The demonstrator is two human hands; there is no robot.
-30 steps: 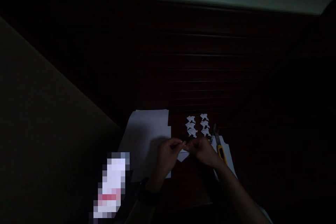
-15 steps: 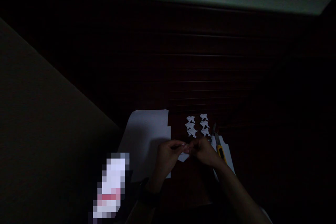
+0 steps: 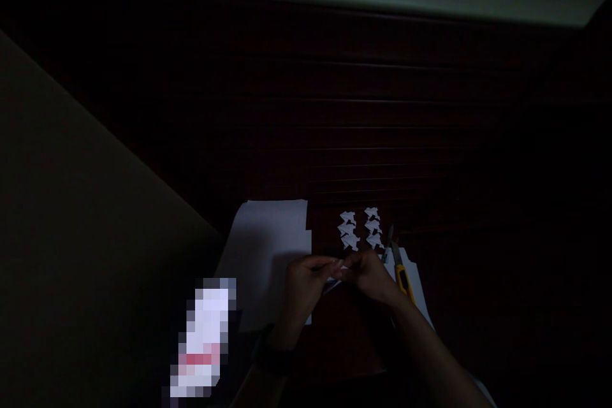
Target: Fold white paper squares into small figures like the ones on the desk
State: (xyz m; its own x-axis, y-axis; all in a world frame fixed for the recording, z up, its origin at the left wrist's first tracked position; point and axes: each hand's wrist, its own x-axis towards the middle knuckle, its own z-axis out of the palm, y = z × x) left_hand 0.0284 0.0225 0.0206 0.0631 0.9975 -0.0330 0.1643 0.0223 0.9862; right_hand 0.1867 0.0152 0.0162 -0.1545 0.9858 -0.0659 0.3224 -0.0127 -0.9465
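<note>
Between my fingertips is a small piece of folded white paper (image 3: 331, 284), mostly hidden by the fingers. My left hand (image 3: 306, 280) pinches it from the left, thumb and forefinger pressed together. From the right, my right hand (image 3: 370, 274) grips the same piece, its fingertips meeting those of the left. Just beyond the hands, several small folded paper figures (image 3: 349, 230) lie in two columns on the dark table. A stack of white paper sheets (image 3: 268, 236) lies beside my left hand.
By my right wrist, a yellow utility knife (image 3: 402, 277) rests on smaller white sheets (image 3: 418, 287), with another dark, slim tool (image 3: 388, 242) near it. A blurred-out bright object (image 3: 205, 331) is at lower left. A slatted dark wooden surface (image 3: 363, 102) rises behind.
The folded paper has turned between my fingers: its flat pointed face showed before, and now only a thin edge shows below them. Both hands stay in nearly the same place.
</note>
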